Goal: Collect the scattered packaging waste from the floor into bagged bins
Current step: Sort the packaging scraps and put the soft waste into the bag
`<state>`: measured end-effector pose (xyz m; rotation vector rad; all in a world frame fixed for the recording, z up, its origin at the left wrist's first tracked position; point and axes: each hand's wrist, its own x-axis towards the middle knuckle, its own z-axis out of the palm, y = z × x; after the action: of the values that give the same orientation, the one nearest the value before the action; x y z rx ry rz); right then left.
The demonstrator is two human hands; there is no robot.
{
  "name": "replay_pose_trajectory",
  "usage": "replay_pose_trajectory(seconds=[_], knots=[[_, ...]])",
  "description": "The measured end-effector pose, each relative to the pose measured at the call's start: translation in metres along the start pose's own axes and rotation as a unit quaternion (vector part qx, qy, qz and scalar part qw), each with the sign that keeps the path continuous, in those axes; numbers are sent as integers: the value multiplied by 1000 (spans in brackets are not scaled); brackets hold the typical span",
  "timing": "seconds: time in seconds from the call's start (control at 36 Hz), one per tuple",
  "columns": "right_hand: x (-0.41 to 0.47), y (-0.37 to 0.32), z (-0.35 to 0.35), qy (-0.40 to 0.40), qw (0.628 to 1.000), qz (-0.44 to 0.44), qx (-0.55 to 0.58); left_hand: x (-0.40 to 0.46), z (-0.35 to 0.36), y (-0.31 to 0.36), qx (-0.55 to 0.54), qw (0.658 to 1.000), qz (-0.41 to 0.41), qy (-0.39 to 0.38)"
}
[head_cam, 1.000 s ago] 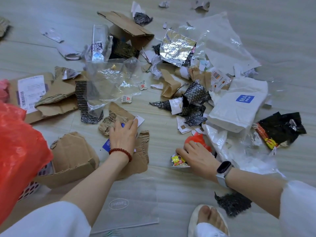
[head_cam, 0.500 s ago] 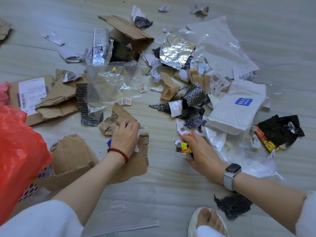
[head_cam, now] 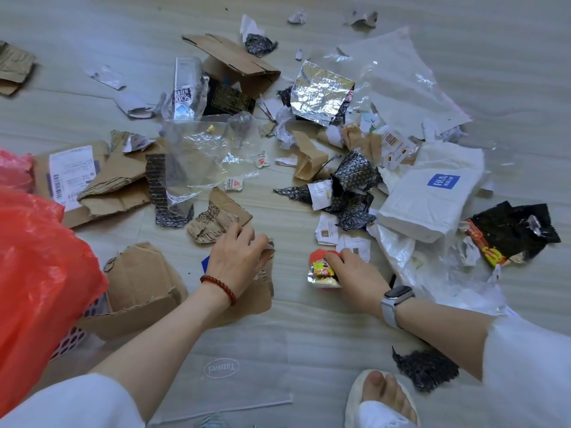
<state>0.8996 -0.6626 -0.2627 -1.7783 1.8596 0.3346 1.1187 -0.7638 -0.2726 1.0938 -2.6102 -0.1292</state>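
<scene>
A red bin bag (head_cam: 40, 273) and brown torn cardboard (head_cam: 139, 282) are seen. A yellow-and-red printed wrapper (head_cam: 323, 273) and a white bag (head_cam: 432, 202) marked with a blue square are shown.

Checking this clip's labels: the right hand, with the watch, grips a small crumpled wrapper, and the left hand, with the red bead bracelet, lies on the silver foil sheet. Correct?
Not quite. In the head view the left hand lies on torn brown cardboard, pinching a scrap at its edge; the silver foil sheet lies untouched farther away. The right hand does grip the small crumpled wrapper.
</scene>
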Motion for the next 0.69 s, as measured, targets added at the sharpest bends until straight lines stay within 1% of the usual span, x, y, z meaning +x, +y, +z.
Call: replay_pose_trajectory(seconds=[0.06,0.08,0.14,0.19,0.25,0.36,0.44,0.53,0.61,0.69], knots=[[-1,-6,-5,7,1000,-6,10,2,-7,-1,0,1000,-7,14],[-1,-8,-7,18,999,-1,35,4,-11,-2,-2,1000,-11,19],[0,-17,-16,60,991,7,115,10,-23,-4,-14,999,-21,34],[1,-26,-29,108,972,2,208,18,-38,-7,-20,998,-31,51],[5,-37,-48,135,954,-30,265,29,-59,-10,-24,997,-38,67],[15,-66,-98,189,917,-106,334,55,-113,-25,1,991,-46,124],[25,-101,-135,205,891,-136,383,68,-160,-43,29,983,-67,170],[33,-144,-167,225,869,-165,409,67,-209,-67,24,969,-101,225],[37,-191,-192,233,837,-218,443,47,-253,-95,15,964,-126,234],[34,-238,-208,220,801,-259,492,7,-285,-120,1,950,-202,239]])
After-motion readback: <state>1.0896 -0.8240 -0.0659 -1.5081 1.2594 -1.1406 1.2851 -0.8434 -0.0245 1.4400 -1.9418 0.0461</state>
